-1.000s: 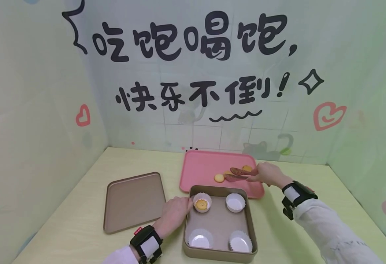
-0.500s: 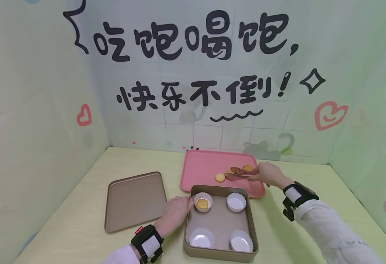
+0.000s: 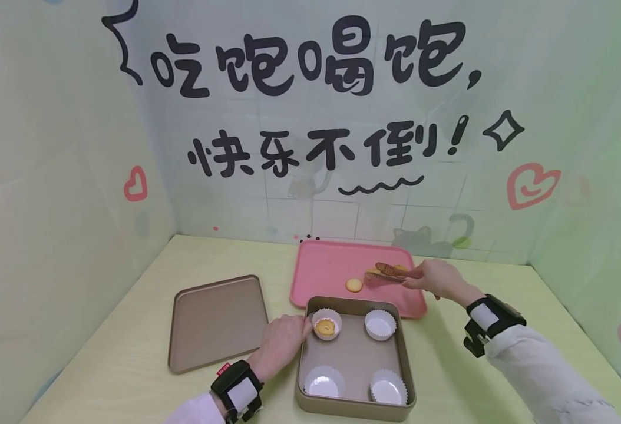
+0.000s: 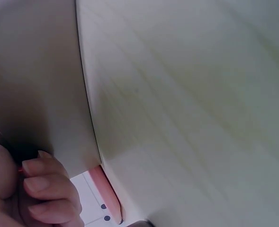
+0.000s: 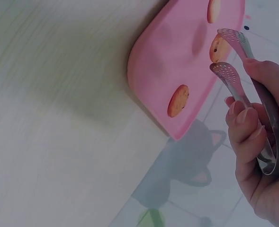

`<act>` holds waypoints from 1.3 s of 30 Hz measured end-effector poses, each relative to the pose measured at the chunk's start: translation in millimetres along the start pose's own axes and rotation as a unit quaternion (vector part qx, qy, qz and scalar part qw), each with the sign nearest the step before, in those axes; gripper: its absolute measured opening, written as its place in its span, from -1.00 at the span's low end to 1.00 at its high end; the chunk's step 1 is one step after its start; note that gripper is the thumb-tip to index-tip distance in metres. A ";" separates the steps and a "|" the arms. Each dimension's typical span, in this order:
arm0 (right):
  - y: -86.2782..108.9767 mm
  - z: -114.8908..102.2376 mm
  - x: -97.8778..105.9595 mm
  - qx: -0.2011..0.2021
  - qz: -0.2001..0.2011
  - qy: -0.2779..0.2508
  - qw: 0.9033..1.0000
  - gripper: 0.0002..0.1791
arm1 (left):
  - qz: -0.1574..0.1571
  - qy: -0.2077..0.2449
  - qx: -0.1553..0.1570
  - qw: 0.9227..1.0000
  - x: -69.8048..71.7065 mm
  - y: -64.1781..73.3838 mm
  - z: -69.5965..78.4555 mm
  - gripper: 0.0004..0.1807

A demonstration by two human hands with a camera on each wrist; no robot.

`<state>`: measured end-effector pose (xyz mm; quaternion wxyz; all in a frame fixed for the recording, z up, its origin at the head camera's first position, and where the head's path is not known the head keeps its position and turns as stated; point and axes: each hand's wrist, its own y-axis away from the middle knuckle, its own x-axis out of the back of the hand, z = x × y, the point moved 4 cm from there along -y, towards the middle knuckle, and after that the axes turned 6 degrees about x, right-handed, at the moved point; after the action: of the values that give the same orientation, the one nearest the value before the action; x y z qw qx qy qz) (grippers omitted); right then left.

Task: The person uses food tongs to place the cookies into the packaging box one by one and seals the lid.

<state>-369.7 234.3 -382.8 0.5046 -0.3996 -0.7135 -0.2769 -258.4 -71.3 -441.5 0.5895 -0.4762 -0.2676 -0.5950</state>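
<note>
My left hand point(image 3: 281, 340) grips the left wall of a square gold-brown baking tin point(image 3: 353, 406); in the left wrist view its fingers point(image 4: 49, 184) are curled against the tin's side. A cookie point(image 3: 324, 328) sits in one of the white paper cups; another paper cup point(image 3: 380, 325) has no cookie. My right hand point(image 3: 440, 280) holds metal tongs point(image 5: 267, 101) over the pink tray point(image 3: 321, 265). The two perforated tong heads stand apart on either side of a cookie point(image 5: 217, 49). A second cookie point(image 3: 354, 285) and a third cookie point(image 5: 178, 100) lie on the tray.
A flat brown square lid or tray point(image 3: 217, 324) lies on the pale wooden table point(image 3: 130, 359) to the left. The pink tray's front edge sits right behind the tin. A printed cloth wall point(image 3: 236, 218) encloses the back and sides.
My right hand and the tongs have shifted slightly to the right, and the tong heads now stand around the middle cookie. My left hand keeps its place on the tin.
</note>
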 end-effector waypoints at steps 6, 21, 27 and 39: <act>15.4 -10.7 14.1 0.019 0.015 0.020 0.999 -0.66 | 0.000 -0.006 0.002 1.000 1.4 0.0 0.3 -0.52; 76.4 -69.4 30.6 0.121 0.070 0.135 0.981 -0.67 | 0.000 -0.006 -0.009 1.000 2.6 0.4 3.2 -0.53; 83.1 -82.7 19.1 0.163 0.082 0.206 0.961 -0.77 | 0.001 -0.007 -0.007 1.000 1.8 0.4 2.4 -0.53; 74.9 -96.3 8.4 0.141 0.063 0.235 0.960 -0.57 | 0.001 0.000 -0.006 1.000 1.6 0.6 1.8 -0.55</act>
<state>-259.5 199.3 -343.0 0.7254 -0.2928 -0.5801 -0.2272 -257.1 -70.5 -439.5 0.5871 -0.4802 -0.2637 -0.5960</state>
